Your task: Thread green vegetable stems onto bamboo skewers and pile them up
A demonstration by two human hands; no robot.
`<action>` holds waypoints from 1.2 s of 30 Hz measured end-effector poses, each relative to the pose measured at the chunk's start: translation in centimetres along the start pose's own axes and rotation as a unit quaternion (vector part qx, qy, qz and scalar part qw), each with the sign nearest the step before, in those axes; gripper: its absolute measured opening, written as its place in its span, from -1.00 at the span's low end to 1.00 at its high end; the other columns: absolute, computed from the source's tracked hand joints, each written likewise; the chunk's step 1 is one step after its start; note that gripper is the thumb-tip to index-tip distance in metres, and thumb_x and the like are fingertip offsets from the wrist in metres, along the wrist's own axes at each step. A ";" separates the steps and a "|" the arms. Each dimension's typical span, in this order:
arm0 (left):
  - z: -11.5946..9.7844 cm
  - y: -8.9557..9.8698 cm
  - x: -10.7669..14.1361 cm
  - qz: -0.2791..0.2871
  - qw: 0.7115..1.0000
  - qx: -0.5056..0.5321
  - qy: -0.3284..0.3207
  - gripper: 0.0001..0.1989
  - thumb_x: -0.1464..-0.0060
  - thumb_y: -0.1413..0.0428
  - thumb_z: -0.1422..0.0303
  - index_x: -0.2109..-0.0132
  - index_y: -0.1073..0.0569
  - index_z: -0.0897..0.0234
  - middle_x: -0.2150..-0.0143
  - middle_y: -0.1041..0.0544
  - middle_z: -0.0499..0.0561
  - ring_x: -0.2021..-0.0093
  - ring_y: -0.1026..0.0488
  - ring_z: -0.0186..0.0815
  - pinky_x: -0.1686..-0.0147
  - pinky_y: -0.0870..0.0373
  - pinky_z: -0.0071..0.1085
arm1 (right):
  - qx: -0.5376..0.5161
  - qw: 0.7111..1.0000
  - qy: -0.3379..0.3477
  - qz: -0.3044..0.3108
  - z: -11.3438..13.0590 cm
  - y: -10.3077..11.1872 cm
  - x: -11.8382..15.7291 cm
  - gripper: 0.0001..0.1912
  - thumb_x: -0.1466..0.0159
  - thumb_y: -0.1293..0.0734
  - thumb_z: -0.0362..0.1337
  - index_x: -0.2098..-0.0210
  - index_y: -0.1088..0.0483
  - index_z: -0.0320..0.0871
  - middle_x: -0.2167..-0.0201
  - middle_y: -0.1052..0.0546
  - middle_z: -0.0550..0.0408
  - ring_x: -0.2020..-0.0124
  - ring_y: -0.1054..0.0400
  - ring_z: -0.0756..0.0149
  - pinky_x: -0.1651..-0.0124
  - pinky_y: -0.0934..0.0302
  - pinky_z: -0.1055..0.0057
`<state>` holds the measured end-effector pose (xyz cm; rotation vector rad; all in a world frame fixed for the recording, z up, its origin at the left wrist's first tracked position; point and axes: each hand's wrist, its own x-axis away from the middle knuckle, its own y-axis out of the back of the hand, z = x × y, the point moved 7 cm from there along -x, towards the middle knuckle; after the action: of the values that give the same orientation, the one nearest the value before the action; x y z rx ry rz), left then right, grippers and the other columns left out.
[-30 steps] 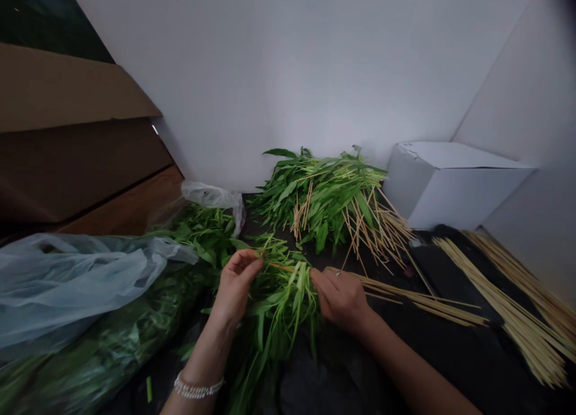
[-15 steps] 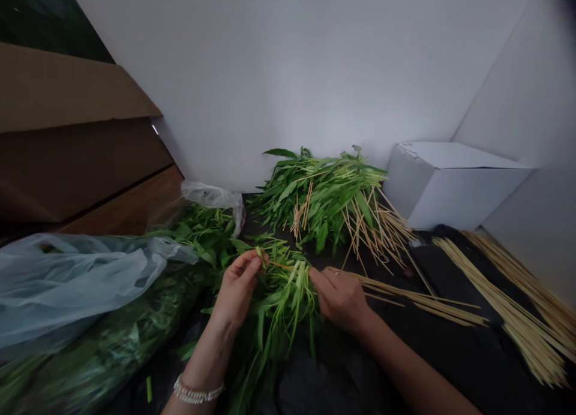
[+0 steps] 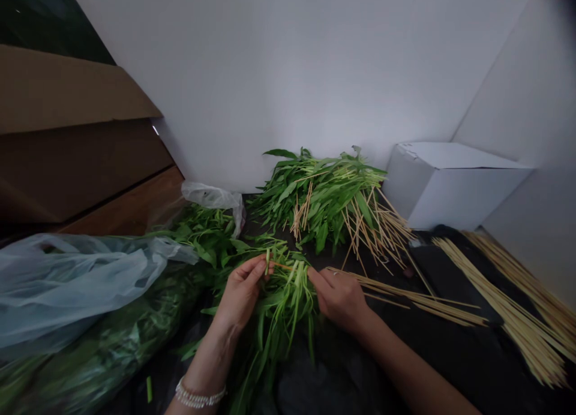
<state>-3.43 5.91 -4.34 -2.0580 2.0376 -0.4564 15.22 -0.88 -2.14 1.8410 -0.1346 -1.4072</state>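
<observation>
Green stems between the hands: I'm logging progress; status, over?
Left hand pinching a short stem. Right hand gripping the stick, bunched stems between. Leaves hanging down. Plastic bag at left, apart from hands.

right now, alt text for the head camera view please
A left hand pinches a green stem at the end of a thin stick, while the right hand grips the stick beside gathered leafy greens. Behind lie more greens with sticks, beside a white box.
</observation>
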 end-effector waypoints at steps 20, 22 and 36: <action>-0.2 0.4 0.0 -0.007 0.997 -0.067 -0.028 -0.65 0.21 -0.38 0.21 0.24 -0.64 0.30 0.34 -0.64 0.05 0.38 -0.48 -0.36 0.31 -0.40 -0.46 | 0.001 1.000 0.006 0.003 0.0 -0.1 0.1 -0.65 -0.25 -0.13 -0.47 0.05 -0.41 -0.28 0.51 -0.38 0.12 0.53 -0.19 0.37 0.45 0.01 0.36; -0.1 0.5 0.0 -0.003 0.997 -0.071 -0.028 -0.66 0.21 -0.38 0.21 0.26 -0.64 0.30 0.35 -0.64 0.04 0.39 -0.46 -0.37 0.33 -0.38 -0.47 | 0.000 1.000 0.006 0.003 0.1 -0.1 0.1 -0.65 -0.25 -0.13 -0.47 0.05 -0.42 -0.28 0.52 -0.37 0.12 0.53 -0.19 0.37 0.46 0.02 0.35; 0.6 -0.7 0.3 0.061 0.996 -0.056 0.033 -0.69 0.16 -0.37 0.23 0.28 -0.62 0.35 0.37 -0.57 0.02 0.40 -0.38 -0.44 0.40 -0.30 -0.56 | -0.005 1.000 0.005 0.002 0.3 -0.4 0.3 -0.66 -0.24 -0.13 -0.49 0.06 -0.41 -0.29 0.51 -0.38 0.12 0.54 -0.18 0.37 0.45 0.04 0.35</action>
<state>-2.55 5.62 -4.66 -1.9886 2.2610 -0.4033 14.96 -0.91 -2.70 1.8382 -0.1249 -1.3938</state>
